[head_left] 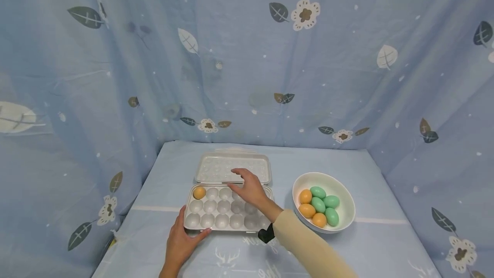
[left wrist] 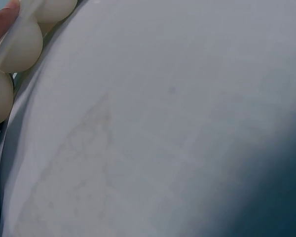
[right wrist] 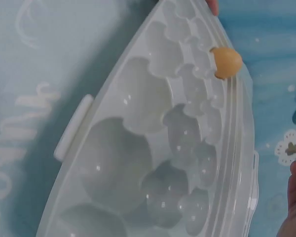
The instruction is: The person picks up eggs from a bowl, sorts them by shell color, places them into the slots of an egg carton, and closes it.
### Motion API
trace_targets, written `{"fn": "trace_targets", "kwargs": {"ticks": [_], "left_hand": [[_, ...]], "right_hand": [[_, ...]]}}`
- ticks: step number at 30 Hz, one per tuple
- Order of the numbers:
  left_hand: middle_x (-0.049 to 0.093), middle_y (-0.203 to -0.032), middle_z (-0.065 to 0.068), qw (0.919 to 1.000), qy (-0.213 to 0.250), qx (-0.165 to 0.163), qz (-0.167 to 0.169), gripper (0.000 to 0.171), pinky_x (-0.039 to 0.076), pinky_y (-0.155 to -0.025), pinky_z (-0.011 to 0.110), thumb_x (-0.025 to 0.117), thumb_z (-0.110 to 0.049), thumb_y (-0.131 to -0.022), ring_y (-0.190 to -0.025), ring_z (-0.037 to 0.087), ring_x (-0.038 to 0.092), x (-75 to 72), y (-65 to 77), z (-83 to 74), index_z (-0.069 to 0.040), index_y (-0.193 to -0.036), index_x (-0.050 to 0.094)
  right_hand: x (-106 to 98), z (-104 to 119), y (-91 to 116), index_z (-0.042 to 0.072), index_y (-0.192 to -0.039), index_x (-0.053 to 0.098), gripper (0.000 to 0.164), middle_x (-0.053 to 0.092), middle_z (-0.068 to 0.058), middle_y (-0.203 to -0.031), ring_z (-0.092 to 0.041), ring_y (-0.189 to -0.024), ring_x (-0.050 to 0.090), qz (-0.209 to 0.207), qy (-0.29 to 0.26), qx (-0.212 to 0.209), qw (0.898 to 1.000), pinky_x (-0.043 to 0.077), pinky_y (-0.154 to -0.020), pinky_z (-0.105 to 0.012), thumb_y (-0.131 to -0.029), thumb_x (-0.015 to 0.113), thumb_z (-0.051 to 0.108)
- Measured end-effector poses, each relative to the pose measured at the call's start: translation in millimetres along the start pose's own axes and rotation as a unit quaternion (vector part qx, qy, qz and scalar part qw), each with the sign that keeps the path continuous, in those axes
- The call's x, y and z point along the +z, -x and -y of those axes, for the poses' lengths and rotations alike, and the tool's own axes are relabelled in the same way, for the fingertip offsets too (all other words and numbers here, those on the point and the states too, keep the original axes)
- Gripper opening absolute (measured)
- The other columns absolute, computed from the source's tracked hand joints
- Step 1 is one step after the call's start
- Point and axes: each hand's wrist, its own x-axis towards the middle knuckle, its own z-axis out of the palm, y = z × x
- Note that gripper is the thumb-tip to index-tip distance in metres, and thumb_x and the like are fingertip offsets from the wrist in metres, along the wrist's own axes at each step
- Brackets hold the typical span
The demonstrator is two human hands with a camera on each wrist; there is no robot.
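A pale plastic egg box [head_left: 221, 222] lies on the table with its clear lid [head_left: 206, 166] folded back. One orange egg [head_left: 199, 192] sits in the back-left cup, also seen in the right wrist view. My left hand [head_left: 181, 239] holds the box's front-left corner, thumb along the front edge and fingers at the left side. Over the back of the box is my right hand [head_left: 248, 188], thumb and fingers spread apart with nothing between them. Rounded undersides of the cups [left wrist: 24, 47] show in the left wrist view.
To the right of the box stands a white bowl [head_left: 348, 207] with several green eggs [head_left: 331, 216] and orange eggs [head_left: 307, 210]. A light blue patterned cloth [head_left: 378, 252] covers the table. Blue floral curtains [head_left: 247, 55] enclose the back and sides.
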Motion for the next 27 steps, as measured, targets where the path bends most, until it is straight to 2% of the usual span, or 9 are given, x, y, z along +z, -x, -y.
{"fn": "trace_targets", "kwargs": {"ticks": [7, 13, 20, 27], "left_hand": [[0.038, -0.16, 0.027, 1.0, 0.001, 0.001, -0.002, 0.132, 0.037, -0.112, 0.068, 0.086, -0.071, -0.067, -0.14, 0.052, 0.043, 0.6, 0.3, -0.5, -0.006, -0.162, 0.021], [0.039, -0.159, 0.028, 0.9999, -0.001, 0.004, -0.01, 0.131, 0.037, -0.111, 0.068, 0.087, -0.069, -0.067, -0.139, 0.052, 0.043, 0.9, -1.2, -0.6, -0.005, -0.162, 0.023], [0.04, -0.158, 0.027, 0.9998, 0.009, 0.009, -0.011, 0.13, 0.037, -0.112, 0.067, 0.089, -0.067, -0.066, -0.139, 0.051, 0.044, -0.3, -1.8, -1.4, -0.006, -0.162, 0.024], [0.038, -0.16, 0.026, 1.0, 0.006, -0.001, 0.0, 0.134, 0.036, -0.113, 0.068, 0.086, -0.071, -0.066, -0.141, 0.05, 0.042, 0.3, -0.9, 0.2, -0.006, -0.163, 0.021]], "right_hand": [[-24.4, -23.6, 8.8, 0.009, -0.137, 0.063, 0.049, 0.066, -0.009, -0.137, -0.029, -0.127, 0.062, -0.031, -0.03, 0.016, 0.999, 0.053, -0.105, -0.042, -0.094, 0.077, 0.028], [-51.3, -39.8, 20.4, 0.005, -0.136, 0.064, 0.048, 0.066, -0.012, -0.136, -0.032, -0.126, 0.063, -0.058, -0.035, 0.029, 0.997, 0.052, -0.106, -0.045, -0.094, 0.078, 0.024], [-81.3, -62.6, 43.5, 0.005, -0.135, 0.064, 0.049, 0.066, -0.013, -0.136, -0.033, -0.126, 0.063, -0.089, -0.018, 0.064, 0.994, 0.052, -0.106, -0.046, -0.092, 0.08, 0.02], [-107.6, -84.2, 71.9, 0.006, -0.135, 0.064, 0.048, 0.067, -0.013, -0.134, -0.033, -0.121, 0.065, -0.11, -0.026, 0.096, 0.989, 0.053, -0.103, -0.048, -0.093, 0.079, 0.024]]}}
